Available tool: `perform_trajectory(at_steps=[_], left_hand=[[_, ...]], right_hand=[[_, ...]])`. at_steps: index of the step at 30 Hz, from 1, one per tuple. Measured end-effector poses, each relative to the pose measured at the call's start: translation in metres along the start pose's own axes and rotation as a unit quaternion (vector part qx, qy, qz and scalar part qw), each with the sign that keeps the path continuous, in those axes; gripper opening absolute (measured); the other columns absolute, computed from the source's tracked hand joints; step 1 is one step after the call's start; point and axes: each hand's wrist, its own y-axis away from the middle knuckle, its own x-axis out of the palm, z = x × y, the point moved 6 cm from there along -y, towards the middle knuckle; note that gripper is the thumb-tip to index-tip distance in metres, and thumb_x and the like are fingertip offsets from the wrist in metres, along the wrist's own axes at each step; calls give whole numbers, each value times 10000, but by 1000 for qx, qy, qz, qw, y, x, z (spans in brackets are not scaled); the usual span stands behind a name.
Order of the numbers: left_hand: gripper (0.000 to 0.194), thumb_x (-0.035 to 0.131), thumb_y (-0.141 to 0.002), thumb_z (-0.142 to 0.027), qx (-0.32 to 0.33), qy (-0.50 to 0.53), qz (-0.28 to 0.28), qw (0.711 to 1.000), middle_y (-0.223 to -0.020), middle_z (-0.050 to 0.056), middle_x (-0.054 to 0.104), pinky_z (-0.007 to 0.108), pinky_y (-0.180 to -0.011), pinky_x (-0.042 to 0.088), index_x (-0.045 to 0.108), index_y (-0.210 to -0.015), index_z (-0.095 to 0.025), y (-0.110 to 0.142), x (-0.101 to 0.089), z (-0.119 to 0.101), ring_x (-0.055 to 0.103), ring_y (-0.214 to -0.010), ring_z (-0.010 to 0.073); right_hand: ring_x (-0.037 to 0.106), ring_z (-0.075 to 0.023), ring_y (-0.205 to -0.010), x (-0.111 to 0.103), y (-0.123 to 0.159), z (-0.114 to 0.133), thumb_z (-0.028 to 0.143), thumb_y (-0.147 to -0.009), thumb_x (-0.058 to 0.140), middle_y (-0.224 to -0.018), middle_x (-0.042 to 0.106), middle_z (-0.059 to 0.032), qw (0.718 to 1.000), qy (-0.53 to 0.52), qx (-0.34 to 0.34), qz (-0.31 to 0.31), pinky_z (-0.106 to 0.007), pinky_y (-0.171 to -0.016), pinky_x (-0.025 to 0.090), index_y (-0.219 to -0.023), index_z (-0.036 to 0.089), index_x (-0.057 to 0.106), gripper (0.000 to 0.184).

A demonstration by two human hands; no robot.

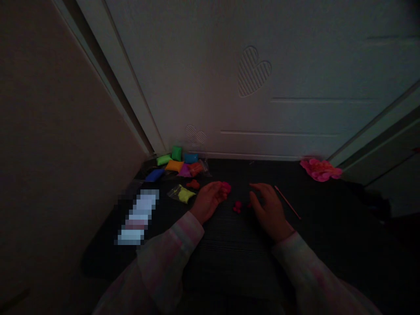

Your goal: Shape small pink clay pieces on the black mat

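Observation:
My left hand (209, 200) is closed around a bright pink lump of what looks like modelling clay (226, 188). To its right, my right hand (267, 210) hovers over the dark table with thumb and forefinger apart and nothing visible between them. Between the hands lies a small dark-pink shape made of several rounded bits (237, 207). Another tiny pink bit (250, 204) shows beside my right thumb, partly hidden. A thin pink stick (287, 202) rests on the table just right of my right hand.
Several coloured clay packets (174, 166) sit at the back left. Nearer are a yellow packet (184, 194) and an orange piece (193, 184). A blurred-out bright screen (139, 217) lies at left. Pink petal-like pieces (320, 169) are at back right, before a white panel (210, 87).

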Motion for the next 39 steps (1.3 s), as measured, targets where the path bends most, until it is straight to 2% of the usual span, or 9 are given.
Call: perform_trajectory(at_steps=[4, 9, 14, 21, 24, 27, 30, 34, 39], left_hand=[[54, 617, -699, -147, -11, -5, 8, 1000, -648, 37, 642, 208, -596, 460, 624, -717, -96, 1, 1, 1, 598, -611, 101], [123, 562, -736, -100, -33, 7, 10, 999, -798, 74, 667, 230, -696, 476, 636, -835, -95, 1, 3, 2, 619, -725, 116], [112, 624, -661, -50, -14, 6, 18, 1000, -757, 48, 656, 213, -709, 467, 633, -762, -97, 2, 4, 1, 607, -717, 99], [209, 711, -601, -247, 0, -9, 24, 1000, -538, -30, 562, 162, -483, 391, 545, -616, -121, 3, 4, 0, 485, -469, 40], [309, 618, -679, -406, 0, 4, 25, 1000, -423, -54, 472, 162, -412, 328, 499, -573, -141, 1, 3, -1, 403, -388, 40], [379, 517, -746, -458, -16, 27, 26, 999, -353, -64, 395, 166, -383, 291, 462, -534, -150, 0, 4, 0, 334, -337, 39], [336, 515, -774, -385, -23, 38, 17, 999, -370, -58, 421, 161, -391, 315, 487, -545, -139, 0, 3, 0, 362, -343, 36], [43, 573, -735, -133, -23, 31, 13, 999, -602, 5, 610, 178, -563, 444, 586, -701, -110, 1, 3, 1, 571, -566, 70], [141, 535, -720, -29, -47, 41, 31, 998, -814, 69, 666, 235, -750, 466, 616, -817, -91, 1, 4, 3, 624, -762, 119]], right_hand=[[519, -208, -901, 0, 0, 0, 226, -803, 456, -955, 544, -91, 1000, -1, -2, 1, -392, -781, 446, -979, 181, 535, 197], [519, -210, -898, 2, 0, -1, 227, -799, 464, -959, 542, -88, 1000, 0, 3, 5, -394, -768, 452, -983, 189, 534, 201], [520, -207, -893, 1, 0, -1, 217, -792, 475, -953, 548, -96, 1000, 3, 6, 3, -384, -767, 454, -985, 167, 539, 210], [521, -211, -898, 1, 0, 0, 217, -787, 480, -941, 555, -96, 1000, 7, -4, -5, -387, -774, 448, -982, 159, 539, 212], [522, -211, -889, 2, 0, -1, 216, -785, 480, -940, 555, -92, 1000, 9, -3, -3, -380, -755, 453, -985, 169, 537, 213], [521, -210, -891, 2, -1, -1, 213, -786, 478, -942, 554, -92, 1000, 9, -3, -1, -380, -754, 453, -984, 171, 537, 211], [521, -209, -888, 2, -1, -1, 216, -788, 475, -947, 553, -91, 1000, 8, -1, -1, -384, -757, 452, -985, 174, 534, 210], [519, -208, -896, 2, 0, -1, 216, -793, 471, -950, 554, -89, 1000, 5, -2, -2, -385, -762, 451, -988, 176, 530, 208], [518, -207, -899, 1, 0, -1, 214, -796, 467, -954, 554, -91, 1000, 7, -5, -6, -387, -768, 451, -996, 174, 525, 212]])
